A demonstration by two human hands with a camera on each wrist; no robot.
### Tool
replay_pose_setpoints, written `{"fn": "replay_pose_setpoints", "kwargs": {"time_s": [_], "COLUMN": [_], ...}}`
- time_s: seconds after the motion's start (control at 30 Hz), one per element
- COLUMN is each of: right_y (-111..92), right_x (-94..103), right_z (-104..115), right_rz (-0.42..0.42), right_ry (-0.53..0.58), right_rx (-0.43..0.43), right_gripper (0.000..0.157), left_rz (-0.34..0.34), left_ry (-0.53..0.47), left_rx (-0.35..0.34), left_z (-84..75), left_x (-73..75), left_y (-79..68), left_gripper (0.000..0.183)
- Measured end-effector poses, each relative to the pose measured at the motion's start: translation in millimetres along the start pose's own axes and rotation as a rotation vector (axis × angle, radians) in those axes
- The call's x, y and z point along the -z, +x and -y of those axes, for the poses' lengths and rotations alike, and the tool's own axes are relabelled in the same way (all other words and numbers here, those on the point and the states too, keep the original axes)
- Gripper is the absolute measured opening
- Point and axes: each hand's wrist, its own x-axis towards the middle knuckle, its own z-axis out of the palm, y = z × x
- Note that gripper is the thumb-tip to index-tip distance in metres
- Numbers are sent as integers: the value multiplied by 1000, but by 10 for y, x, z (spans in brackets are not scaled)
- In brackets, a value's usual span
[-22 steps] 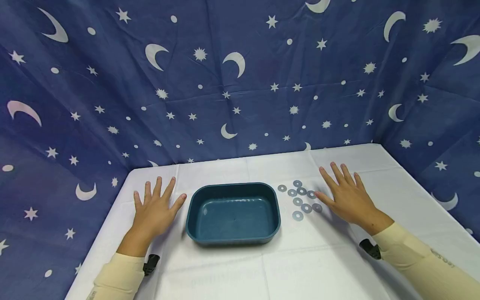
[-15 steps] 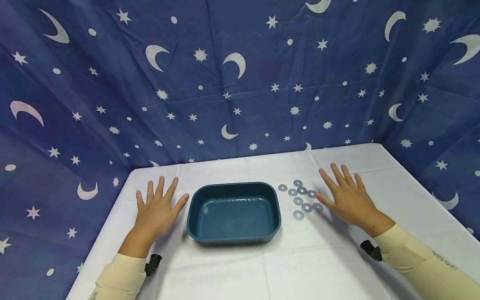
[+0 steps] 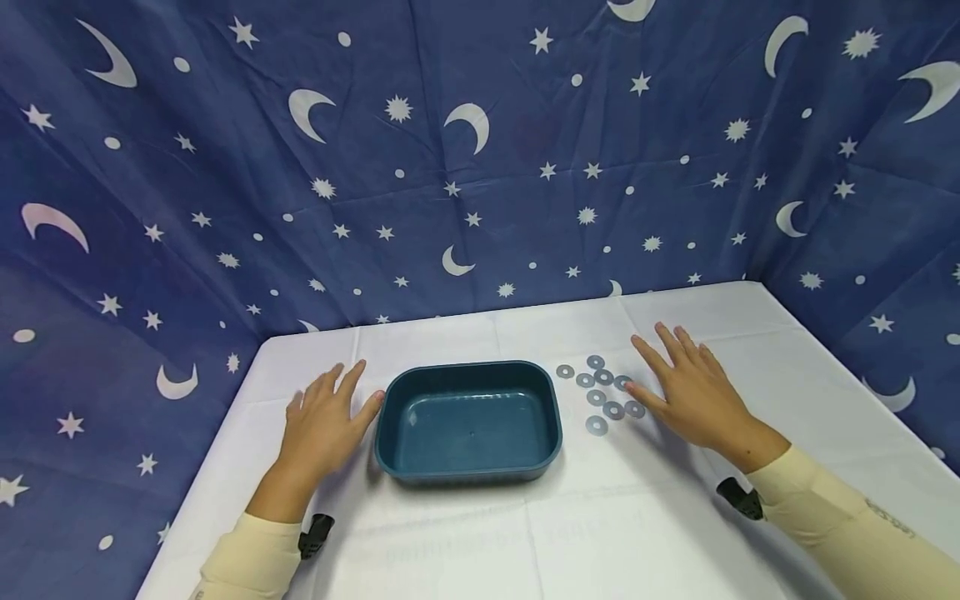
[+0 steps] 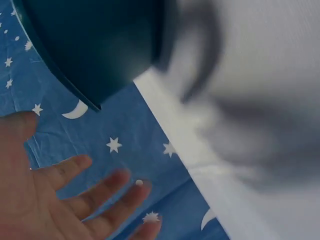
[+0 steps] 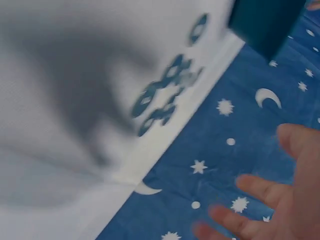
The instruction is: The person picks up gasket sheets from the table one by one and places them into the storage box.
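A dark teal rectangular tub [image 3: 468, 479] stands on the white cloth with nothing inside it. To its right lie several flat grey metal washers [image 3: 613, 410], loosely grouped, a few touching or overlapping. My left hand [image 3: 321, 429] hovers just left of the tub, fingers spread and slightly bent, the thumb near the tub's rim; nothing is in it. Beside the washers, my right hand [image 3: 693, 396] is held above the cloth with its fingers apart, holding nothing. In the right wrist view the washers [image 5: 145, 100] look blurred, and the tub [image 5: 267, 25] shows at the top.
A white cloth [image 3: 480, 550] covers the table. Behind and at both sides hangs a blue curtain [image 3: 525, 250] printed with moons and stars. Both forearms wear cream sleeves with a dark device [image 3: 739, 498] at the wrist.
My left hand has moved right, closer to the tub, and its fingers have bent a little. The right hand has shifted slightly left and tilted. Tub and washers stay in place.
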Motion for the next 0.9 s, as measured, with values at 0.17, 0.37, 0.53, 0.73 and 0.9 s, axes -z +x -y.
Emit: {"fn": "replay_pose_setpoints", "kwargs": {"time_s": [0.17, 0.37, 0.53, 0.73, 0.9], "right_y": [43, 112, 144, 183, 185], "right_x": [47, -40, -176, -276, -321], "right_z": [96, 215, 263, 295, 256], "right_rz": [-46, 12, 42, 121, 193], "right_ry": [183, 421, 514, 601, 651], "right_rx": [4, -7, -12, -44, -75], "right_gripper": [44, 18, 15, 16, 15], "left_rz": [8, 19, 38, 92, 137], "left_ry": [-145, -353, -520, -693, -814], "left_rx": [44, 142, 145, 141, 167], "left_z": [-36, -2, 11, -6, 12], "left_x": [-63, -224, -366, -431, -461], "left_y": [25, 74, 93, 95, 120], "left_gripper": [55, 49, 41, 38, 40]}}
